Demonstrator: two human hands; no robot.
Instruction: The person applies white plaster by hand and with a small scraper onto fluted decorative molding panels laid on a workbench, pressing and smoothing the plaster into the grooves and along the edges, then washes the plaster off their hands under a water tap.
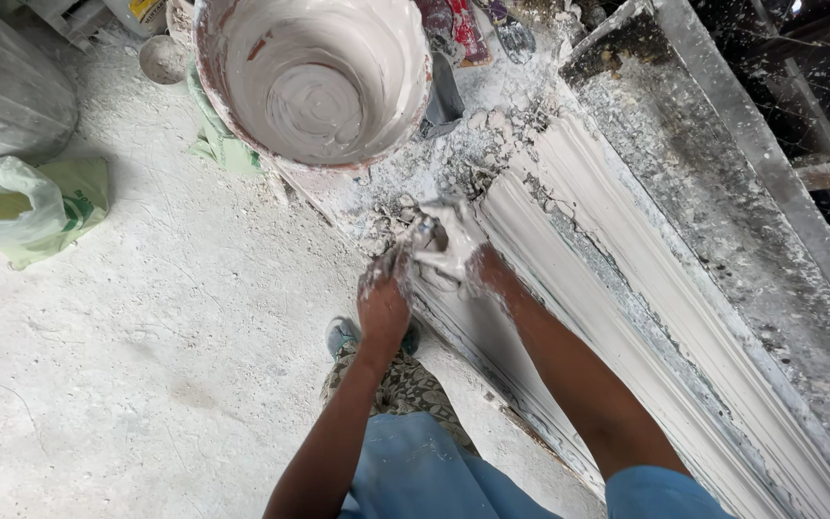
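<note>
Left hand [383,296]: plaster-coated, fingers curled loosely at the near end of the moulding; grasp could not be determined.
Right hand [449,248]: caked white, pressed on the plaster moulding [569,259], fingers partly closed; what it held could not be told.
Moulding: long ribbed white strip lying along the counter [722,202].
Bucket [314,82]: beyond the hands, at the counter's end, lined with wet plaster.
Floor [146,317]: dusted white; green bag [26,207] at left.

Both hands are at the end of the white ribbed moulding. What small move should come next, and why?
Probably draw the right hand along the moulding, smoothing wet plaster: crumbled lumps sit at its end, and the left hand steadies the edge.
</note>
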